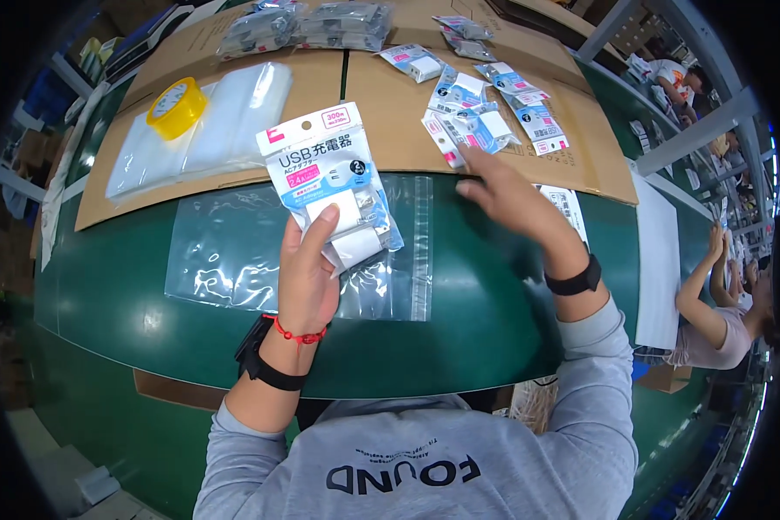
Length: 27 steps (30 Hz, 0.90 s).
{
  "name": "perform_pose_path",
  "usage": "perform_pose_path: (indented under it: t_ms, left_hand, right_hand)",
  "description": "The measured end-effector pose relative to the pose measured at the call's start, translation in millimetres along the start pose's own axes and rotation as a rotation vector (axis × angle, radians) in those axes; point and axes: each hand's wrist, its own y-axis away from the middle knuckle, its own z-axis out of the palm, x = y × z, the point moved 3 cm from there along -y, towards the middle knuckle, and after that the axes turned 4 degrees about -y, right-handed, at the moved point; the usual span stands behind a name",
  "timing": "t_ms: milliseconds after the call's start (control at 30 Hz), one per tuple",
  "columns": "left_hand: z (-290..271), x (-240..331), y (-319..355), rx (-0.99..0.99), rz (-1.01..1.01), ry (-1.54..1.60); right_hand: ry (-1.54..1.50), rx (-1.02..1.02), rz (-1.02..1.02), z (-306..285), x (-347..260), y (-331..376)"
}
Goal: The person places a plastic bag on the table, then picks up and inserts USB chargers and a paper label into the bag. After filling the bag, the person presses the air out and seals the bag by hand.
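Observation:
My left hand [308,247] is closed on USB charger packs [334,195], white and blue pouches that each show a white adapter. At least two seem stacked in it, tilted above a clear plastic bag [225,251] that lies flat on the green table. To the right, my right hand [511,195] is stretched out with thumb and fingers apart. Its fingertips are at the near edge of a loose charger pack [485,130] on the cardboard; whether they touch it I cannot tell. Other charger packs [537,121] lie around that one.
A stack of clear bags [243,100] bears a yellow tape roll [178,107] on the cardboard sheet [347,160]. Filled bags [342,26] of packs sit at the far edge. A white printed sheet [565,208] lies under my right forearm. At right, another person's arm [702,282] reaches over a table.

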Motion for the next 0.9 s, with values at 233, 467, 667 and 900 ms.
perform_pose_path:
  t_ms: [233,467,667,900]
  left_hand:
    - [6.2,-0.9,-0.2,-0.057,-0.007,0.02]
    - [3.7,1.5,-0.8,-0.134,-0.023,0.038]
    - [6.7,-1.2,1.2,-0.18,-0.024,-0.036]
    - [15.4,-4.8,16.7,-0.339,0.101,-0.399]
  right_hand:
    - [0.25,-0.102,-0.186,-33.9,53.3,-48.2]
    - [0.297,-0.063,-0.187,-28.4,23.0,-18.0]
    - [0.537,0.239,-0.26,-22.2,-11.3,0.8]
    - [-1.165,-0.348,0.161,-11.5,-93.8,24.7]
